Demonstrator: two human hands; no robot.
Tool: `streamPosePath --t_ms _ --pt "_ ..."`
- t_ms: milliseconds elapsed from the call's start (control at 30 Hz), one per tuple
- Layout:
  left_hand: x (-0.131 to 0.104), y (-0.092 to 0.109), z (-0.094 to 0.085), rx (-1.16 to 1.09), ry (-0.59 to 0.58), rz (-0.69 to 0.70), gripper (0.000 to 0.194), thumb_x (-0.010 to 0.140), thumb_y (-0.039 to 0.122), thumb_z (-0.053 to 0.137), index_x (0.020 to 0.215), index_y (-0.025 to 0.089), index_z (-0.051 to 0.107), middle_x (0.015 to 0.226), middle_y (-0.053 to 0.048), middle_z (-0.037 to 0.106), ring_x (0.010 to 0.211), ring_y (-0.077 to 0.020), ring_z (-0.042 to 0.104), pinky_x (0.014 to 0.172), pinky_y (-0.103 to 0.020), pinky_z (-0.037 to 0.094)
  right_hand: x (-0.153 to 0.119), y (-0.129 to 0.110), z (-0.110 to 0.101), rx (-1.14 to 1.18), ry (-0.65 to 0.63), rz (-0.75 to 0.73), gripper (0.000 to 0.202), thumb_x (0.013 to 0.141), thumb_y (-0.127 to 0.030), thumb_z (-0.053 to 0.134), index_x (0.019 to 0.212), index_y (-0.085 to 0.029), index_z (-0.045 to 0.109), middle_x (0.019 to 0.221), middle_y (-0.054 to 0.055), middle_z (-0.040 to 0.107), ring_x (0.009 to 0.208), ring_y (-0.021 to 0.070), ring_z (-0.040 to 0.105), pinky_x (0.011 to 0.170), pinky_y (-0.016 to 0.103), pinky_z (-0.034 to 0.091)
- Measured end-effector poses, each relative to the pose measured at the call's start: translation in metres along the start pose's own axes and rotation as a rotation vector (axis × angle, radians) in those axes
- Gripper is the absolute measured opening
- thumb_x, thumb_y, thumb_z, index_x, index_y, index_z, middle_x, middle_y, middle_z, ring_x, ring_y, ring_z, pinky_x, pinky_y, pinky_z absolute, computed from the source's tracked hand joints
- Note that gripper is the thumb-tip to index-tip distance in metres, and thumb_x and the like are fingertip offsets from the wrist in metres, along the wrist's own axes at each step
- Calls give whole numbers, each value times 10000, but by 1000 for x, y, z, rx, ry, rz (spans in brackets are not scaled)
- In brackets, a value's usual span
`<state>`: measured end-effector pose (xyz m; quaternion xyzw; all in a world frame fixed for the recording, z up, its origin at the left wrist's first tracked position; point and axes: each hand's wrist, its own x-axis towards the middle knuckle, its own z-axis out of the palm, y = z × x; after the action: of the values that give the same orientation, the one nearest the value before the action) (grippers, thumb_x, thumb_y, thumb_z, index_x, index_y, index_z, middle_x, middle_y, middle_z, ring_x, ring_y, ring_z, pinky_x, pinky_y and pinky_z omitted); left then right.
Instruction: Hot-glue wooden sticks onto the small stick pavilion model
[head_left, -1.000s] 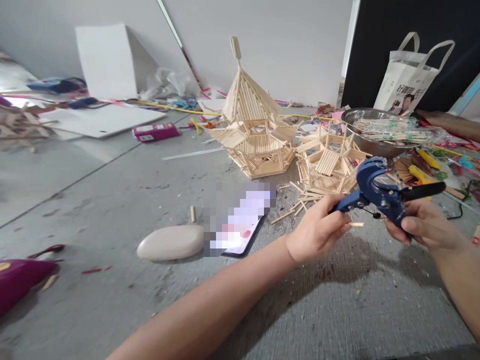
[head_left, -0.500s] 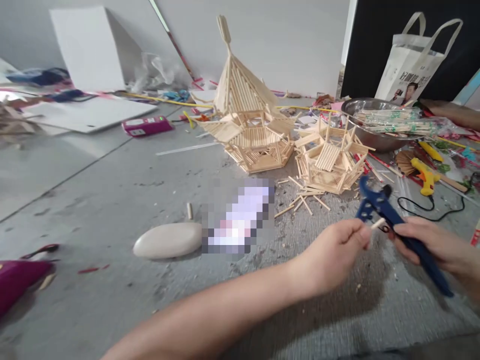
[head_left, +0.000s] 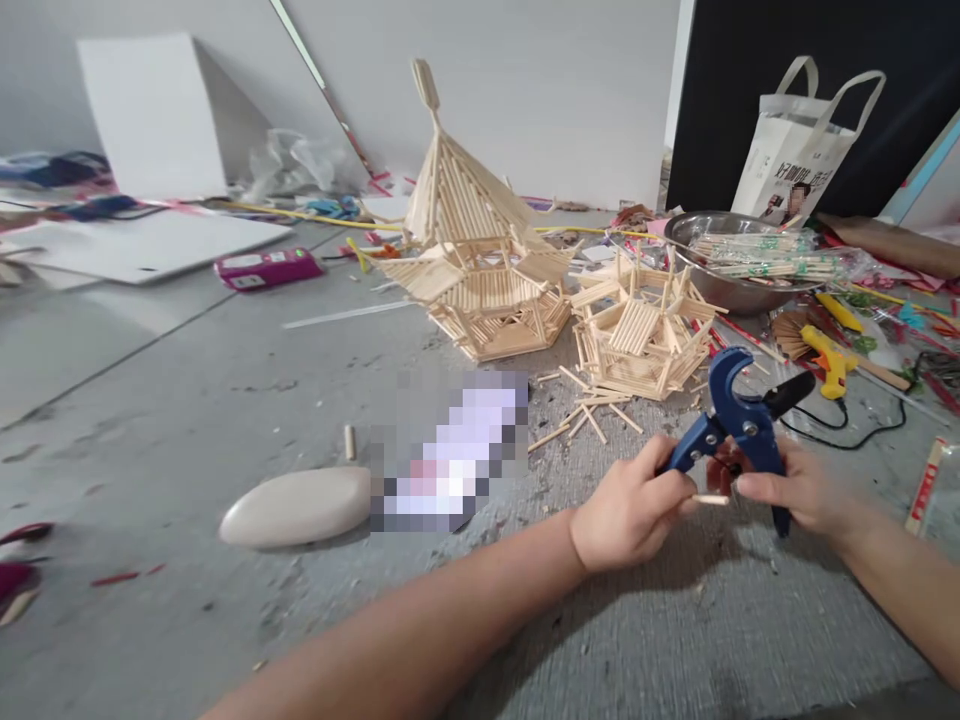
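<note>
My left hand (head_left: 634, 510) is closed on a short wooden stick (head_left: 711, 499) and on one blue handle of a pipe cutter (head_left: 750, 428). The other handle lies in my right hand (head_left: 806, 495), its fingers wrapped round it and slightly blurred. The cutter points up and away, with its curved jaw and dark blade spread apart and nothing between them. Beyond my hands, several loose sticks (head_left: 589, 410) lie beside a small pavilion frame (head_left: 637, 335) built from sticks. Left of it stands a taller stick pavilion (head_left: 480, 210) with a pointed roof.
A pixelated phone-like slab (head_left: 461, 450) and a smooth pale oval object (head_left: 296, 508) lie to the left on the concrete floor. A metal bowl (head_left: 724, 275) holds bagged sticks. Right of my hands are a yellow glue gun (head_left: 825, 360) with a black cord and a paper bag (head_left: 787, 165).
The cutter has turned more upright, and its handles have spread. My left hand has moved from beside it onto one handle, keeping the stick. The view has shifted slightly.
</note>
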<state>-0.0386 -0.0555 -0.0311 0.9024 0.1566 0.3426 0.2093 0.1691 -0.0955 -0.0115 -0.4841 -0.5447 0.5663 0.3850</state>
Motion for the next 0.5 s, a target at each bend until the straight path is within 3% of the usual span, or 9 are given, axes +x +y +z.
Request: streamPosePath --t_ms 233,367,433,500 --pt "-4 5 -2 57 77 190 113 832 180 386 776 178 483 860 -77 495 588 -108 441 489 -221 417 -24 12 7 -21 -71 45 346 691 -469 639 926 -215 648 796 30 624 712 152 556 668 305 456" --pt "-8 2 4 -3 138 274 128 823 216 385 750 190 487 859 -83 512 569 -116 444 460 -231 401 -28 1 10 -71 -177 -68 595 740 -409 607 1294 -278 437 1182 75 553 1039 211 526 909 390 396" --pt "-8 1 5 -22 133 278 143 835 241 375 759 193 485 847 -88 519 577 -129 462 457 -240 407 -26 -7 9 -84 -258 -128 649 733 -394 611 1332 -272 392 1305 83 468 1193 240 431 1003 426 307" --pt "-7 4 4 -73 105 234 170 858 261 359 763 190 480 834 -97 527 658 -157 513 518 -259 454 -21 -11 7 -43 -342 -130 642 714 -383 629 1313 -277 423 1309 66 474 1252 245 377 1048 442 233"
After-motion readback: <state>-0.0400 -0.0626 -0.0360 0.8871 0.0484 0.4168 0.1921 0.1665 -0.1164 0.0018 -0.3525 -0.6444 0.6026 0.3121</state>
